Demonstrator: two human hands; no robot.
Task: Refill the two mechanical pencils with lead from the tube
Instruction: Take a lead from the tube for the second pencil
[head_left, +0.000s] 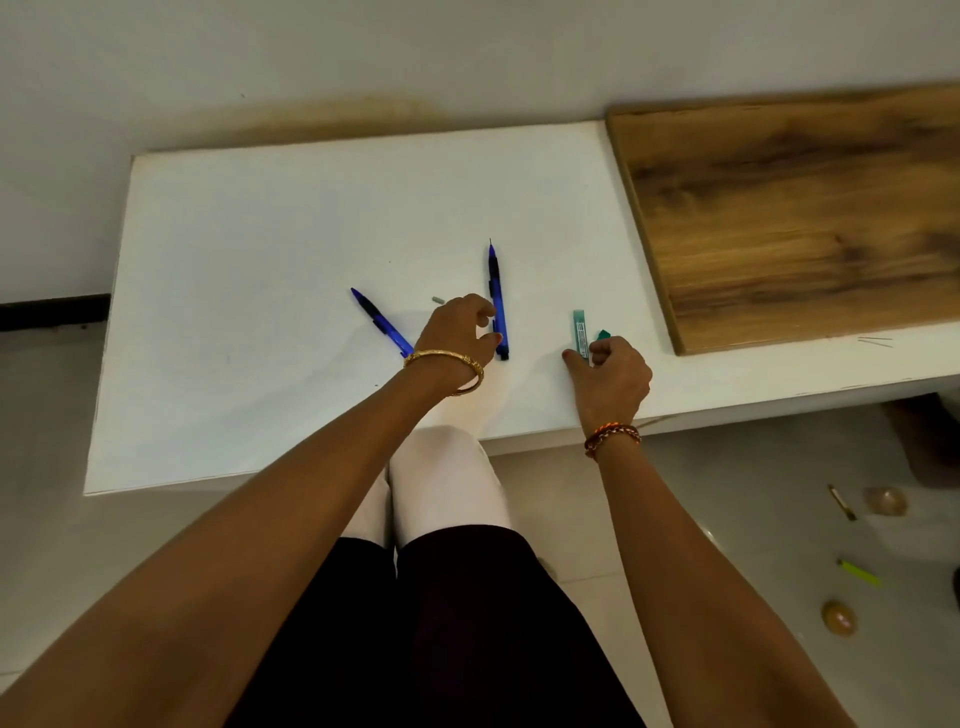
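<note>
— What worries you?

— On the white counter (260, 312), my left hand (460, 332) curls beside the upright pencil (497, 306), grasping nothing; second pencil (382, 322) lies left.

— And the right hand (610, 374)?

— Pinching the lead tube (580, 332), its green cap (602, 334) apparently off. Tilted, leads could spill and snap.

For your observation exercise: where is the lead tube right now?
In the head view the green lead tube lies on the white table, right of the upright blue pencil, its near end at the right hand's fingertips.
</note>
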